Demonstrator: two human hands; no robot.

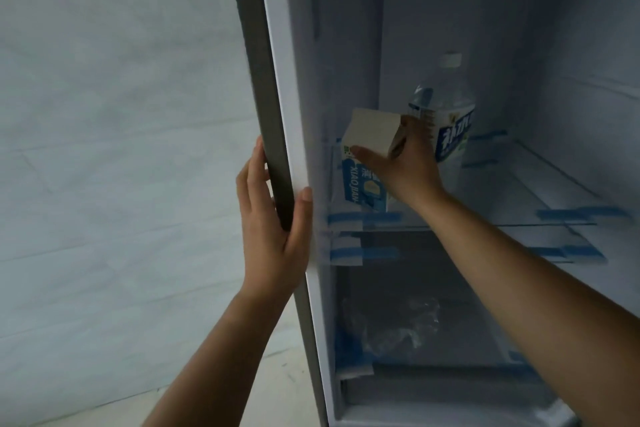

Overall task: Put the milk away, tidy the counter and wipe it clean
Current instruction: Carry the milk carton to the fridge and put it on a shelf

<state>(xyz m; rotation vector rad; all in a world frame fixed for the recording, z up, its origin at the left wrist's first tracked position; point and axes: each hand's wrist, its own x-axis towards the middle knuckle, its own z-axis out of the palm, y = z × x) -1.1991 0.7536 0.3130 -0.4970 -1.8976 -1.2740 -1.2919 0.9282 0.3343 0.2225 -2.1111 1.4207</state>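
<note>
Now right hand fingers clasp milk carton upright on shelf; left hand grips fridge edge

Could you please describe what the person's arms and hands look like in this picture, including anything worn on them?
Both forearms are bare up to the frame's edge: no sleeves are in view. The left hand and right hand carry no gloves, and no rings, watch or bracelet show on the visible parts. The nails look short and unpainted. No markings are visible.

- The left hand is bare, with no ring, watch or glove
- The right hand is bare likewise
- Both forearms show uncovered to the frame's edge, no sleeve visible
</note>
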